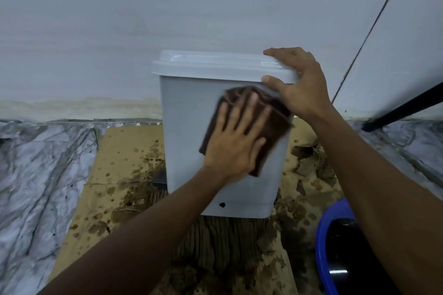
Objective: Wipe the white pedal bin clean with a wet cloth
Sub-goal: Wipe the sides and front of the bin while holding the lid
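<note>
Now the white bin (187,127) stands upright on wet, stained cardboard (115,163) on the floor, close in front of the wall (167,19). My left hand (235,143) lies flat on the brown cloth (273,132), with the fingers (236,115) straight and spread, and presses it against the front side of the bin, in the upper half. My right hand (302,88) grips the right corner of the lid (215,64), the thumb at the front of the rim and the other fingers on top, so the bin does not slide.

I judge that I am in the middle of wiping the front side. To do it well, I think the strokes should go from the top down, each one a little over the last, with even pressure from the whole palm. Near the bottom edge there is a small dark spot (221,205); this place needs a pass too. The cloth looks folded, so I can turn it to a clean face and rinse it in the blue bucket (323,235) at my right when it becomes dirty.
</note>
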The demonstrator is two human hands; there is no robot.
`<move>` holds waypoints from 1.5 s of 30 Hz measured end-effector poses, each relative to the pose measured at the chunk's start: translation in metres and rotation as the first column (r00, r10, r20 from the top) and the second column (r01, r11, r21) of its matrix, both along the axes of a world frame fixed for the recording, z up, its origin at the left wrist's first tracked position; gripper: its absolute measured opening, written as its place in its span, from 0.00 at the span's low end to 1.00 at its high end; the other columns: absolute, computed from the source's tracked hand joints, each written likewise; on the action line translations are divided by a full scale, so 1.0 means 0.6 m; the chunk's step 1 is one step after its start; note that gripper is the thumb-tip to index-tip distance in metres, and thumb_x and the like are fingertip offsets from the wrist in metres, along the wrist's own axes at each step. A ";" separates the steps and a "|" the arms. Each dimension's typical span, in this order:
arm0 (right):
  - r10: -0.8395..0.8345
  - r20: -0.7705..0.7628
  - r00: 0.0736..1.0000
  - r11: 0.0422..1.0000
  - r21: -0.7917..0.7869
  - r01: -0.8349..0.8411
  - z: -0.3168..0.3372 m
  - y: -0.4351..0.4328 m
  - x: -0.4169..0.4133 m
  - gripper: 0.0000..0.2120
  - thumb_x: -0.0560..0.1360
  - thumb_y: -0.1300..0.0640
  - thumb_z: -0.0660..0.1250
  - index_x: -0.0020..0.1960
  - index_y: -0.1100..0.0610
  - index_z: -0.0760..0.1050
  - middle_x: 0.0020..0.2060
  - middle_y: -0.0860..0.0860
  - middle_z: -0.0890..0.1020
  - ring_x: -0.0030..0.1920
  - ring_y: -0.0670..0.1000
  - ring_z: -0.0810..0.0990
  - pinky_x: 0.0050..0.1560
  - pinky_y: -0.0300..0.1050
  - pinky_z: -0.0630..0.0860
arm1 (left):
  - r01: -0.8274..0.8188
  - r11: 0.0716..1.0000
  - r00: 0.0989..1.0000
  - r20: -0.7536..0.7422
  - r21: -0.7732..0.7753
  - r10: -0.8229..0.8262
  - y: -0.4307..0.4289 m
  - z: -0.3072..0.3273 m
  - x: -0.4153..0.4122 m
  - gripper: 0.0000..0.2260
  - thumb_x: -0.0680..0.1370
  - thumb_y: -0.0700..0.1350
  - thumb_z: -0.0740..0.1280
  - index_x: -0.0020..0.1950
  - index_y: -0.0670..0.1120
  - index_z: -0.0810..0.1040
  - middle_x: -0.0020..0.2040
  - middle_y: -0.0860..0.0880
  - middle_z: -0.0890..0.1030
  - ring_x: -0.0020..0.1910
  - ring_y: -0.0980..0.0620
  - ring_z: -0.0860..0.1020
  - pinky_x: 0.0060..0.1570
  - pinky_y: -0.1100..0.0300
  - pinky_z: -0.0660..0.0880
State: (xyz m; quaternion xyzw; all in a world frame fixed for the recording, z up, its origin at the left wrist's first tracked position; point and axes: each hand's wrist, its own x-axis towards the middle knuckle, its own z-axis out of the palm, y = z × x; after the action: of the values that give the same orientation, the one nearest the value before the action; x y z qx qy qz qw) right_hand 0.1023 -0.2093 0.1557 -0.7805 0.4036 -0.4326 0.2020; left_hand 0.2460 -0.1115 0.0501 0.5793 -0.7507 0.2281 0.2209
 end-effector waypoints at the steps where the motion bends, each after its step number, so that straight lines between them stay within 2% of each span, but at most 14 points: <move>1: 0.002 0.000 1.000 1.000 0.001 -0.002 0.001 0.001 -0.001 0.23 0.70 0.49 0.72 0.65 0.46 0.80 0.58 0.46 0.79 0.63 0.53 0.73 0.66 0.40 0.68 | 0.092 0.995 0.992 0.088 0.036 -0.095 0.002 -0.007 -0.010 0.28 0.85 0.55 0.56 0.83 0.47 0.56 0.82 0.40 0.52 0.81 0.40 0.52 0.79 0.40 0.41; 3: 0.008 0.003 1.000 1.000 0.022 -0.008 0.003 0.001 -0.005 0.23 0.71 0.49 0.73 0.65 0.45 0.79 0.60 0.45 0.79 0.64 0.52 0.73 0.68 0.43 0.68 | 0.215 0.969 0.944 0.229 0.119 -0.238 0.014 -0.029 -0.008 0.28 0.85 0.54 0.56 0.83 0.48 0.54 0.82 0.41 0.52 0.81 0.41 0.52 0.79 0.43 0.38; 6: 0.019 0.018 1.000 0.998 0.059 -0.020 0.005 0.002 -0.010 0.22 0.71 0.49 0.73 0.65 0.44 0.79 0.60 0.45 0.79 0.65 0.51 0.72 0.69 0.44 0.69 | 0.218 0.964 0.927 0.276 0.150 -0.253 0.047 -0.070 0.036 0.27 0.85 0.55 0.57 0.83 0.48 0.57 0.82 0.41 0.53 0.80 0.42 0.55 0.80 0.44 0.41; 9: 0.021 0.023 1.000 0.997 0.075 -0.023 0.007 0.003 -0.007 0.22 0.71 0.50 0.74 0.65 0.44 0.80 0.60 0.44 0.79 0.65 0.50 0.72 0.67 0.40 0.68 | 0.084 0.995 0.979 0.182 0.059 -0.093 0.075 -0.085 0.101 0.28 0.84 0.57 0.58 0.82 0.49 0.60 0.82 0.41 0.56 0.79 0.41 0.59 0.80 0.43 0.45; 15: 0.004 0.001 1.000 0.997 0.073 -0.004 0.009 0.010 -0.005 0.22 0.71 0.49 0.73 0.65 0.44 0.79 0.60 0.44 0.79 0.64 0.50 0.72 0.68 0.40 0.67 | -0.224 0.973 0.963 -0.162 -0.048 0.214 0.020 -0.007 0.080 0.30 0.84 0.57 0.55 0.83 0.47 0.55 0.82 0.39 0.49 0.82 0.39 0.48 0.79 0.41 0.43; 17: 0.002 -0.004 1.000 0.998 0.059 -0.001 0.009 0.011 -0.005 0.22 0.70 0.49 0.73 0.65 0.44 0.79 0.60 0.44 0.79 0.64 0.50 0.72 0.68 0.40 0.67 | -0.154 0.987 0.982 -0.119 -0.054 0.147 0.005 -0.001 0.038 0.29 0.84 0.56 0.56 0.83 0.45 0.56 0.82 0.39 0.49 0.82 0.39 0.47 0.79 0.39 0.43; 20: 0.006 0.005 1.000 0.998 0.064 -0.006 0.009 0.012 -0.011 0.22 0.71 0.49 0.74 0.65 0.44 0.80 0.60 0.45 0.79 0.64 0.51 0.72 0.69 0.42 0.67 | 0.103 0.995 0.992 0.067 0.010 -0.103 0.016 -0.043 -0.007 0.29 0.84 0.55 0.58 0.83 0.47 0.56 0.82 0.40 0.51 0.81 0.40 0.50 0.79 0.40 0.41; 24: 0.021 0.027 0.999 0.997 0.068 -0.023 0.011 0.015 -0.015 0.22 0.71 0.50 0.74 0.64 0.45 0.80 0.59 0.43 0.79 0.63 0.43 0.72 0.72 0.46 0.65 | 0.359 0.910 0.845 0.340 0.210 -0.412 0.078 -0.139 0.011 0.28 0.84 0.56 0.59 0.82 0.48 0.59 0.82 0.42 0.55 0.80 0.43 0.57 0.80 0.42 0.42; 27: 0.021 0.024 0.999 0.997 0.069 -0.023 0.013 0.018 -0.010 0.22 0.71 0.51 0.75 0.65 0.46 0.80 0.60 0.44 0.79 0.63 0.46 0.72 0.68 0.36 0.65 | 0.367 0.904 0.798 0.425 0.221 -0.428 0.094 -0.150 0.057 0.26 0.85 0.56 0.57 0.82 0.49 0.60 0.82 0.43 0.57 0.80 0.45 0.59 0.80 0.45 0.42; 29: 0.016 0.024 1.000 0.997 0.076 -0.018 0.014 0.019 -0.008 0.21 0.71 0.51 0.75 0.64 0.47 0.80 0.60 0.44 0.80 0.64 0.48 0.73 0.64 0.33 0.66 | 0.313 0.940 0.863 0.372 0.138 -0.342 0.080 -0.119 0.077 0.26 0.85 0.57 0.56 0.82 0.49 0.59 0.82 0.42 0.56 0.80 0.43 0.59 0.80 0.45 0.43; 33: 0.015 0.010 1.000 0.997 0.076 -0.016 0.020 0.026 -0.006 0.21 0.72 0.53 0.76 0.64 0.46 0.80 0.59 0.44 0.79 0.63 0.49 0.73 0.65 0.39 0.67 | 0.169 0.985 0.970 0.176 -0.014 -0.164 0.050 -0.048 0.094 0.29 0.84 0.56 0.62 0.81 0.46 0.62 0.81 0.39 0.59 0.80 0.41 0.58 0.80 0.44 0.50; 39: 0.016 -0.002 1.000 0.997 0.078 -0.016 0.026 0.037 -0.011 0.20 0.72 0.54 0.76 0.64 0.46 0.80 0.59 0.43 0.79 0.62 0.46 0.73 0.70 0.48 0.68 | 0.276 0.961 0.949 0.166 -0.016 -0.269 0.044 -0.016 0.136 0.20 0.87 0.43 0.51 0.78 0.41 0.66 0.79 0.37 0.63 0.79 0.39 0.60 0.79 0.43 0.56; 42: 0.011 -0.001 1.000 0.997 0.072 -0.011 0.027 0.044 -0.014 0.20 0.72 0.54 0.77 0.63 0.46 0.80 0.59 0.42 0.79 0.61 0.41 0.72 0.73 0.56 0.65 | 0.202 0.976 0.979 0.056 -0.081 -0.198 0.045 0.005 0.160 0.20 0.86 0.42 0.50 0.78 0.40 0.67 0.78 0.36 0.63 0.79 0.38 0.60 0.79 0.43 0.54; 45: 0.009 0.010 1.000 0.996 0.087 -0.009 0.030 0.054 -0.016 0.20 0.72 0.54 0.77 0.63 0.45 0.80 0.59 0.43 0.79 0.63 0.47 0.73 0.72 0.55 0.67 | 0.126 0.988 0.981 -0.135 -0.091 -0.138 0.053 0.021 0.178 0.23 0.82 0.35 0.52 0.78 0.39 0.65 0.78 0.36 0.63 0.80 0.38 0.57 0.79 0.41 0.54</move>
State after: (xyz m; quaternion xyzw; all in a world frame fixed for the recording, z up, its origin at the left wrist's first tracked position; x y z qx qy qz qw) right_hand 0.0929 -0.1769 0.1735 -0.7707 0.4177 -0.4172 0.2398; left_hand 0.3531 -0.0800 0.0630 0.5334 -0.7599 0.2021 0.3117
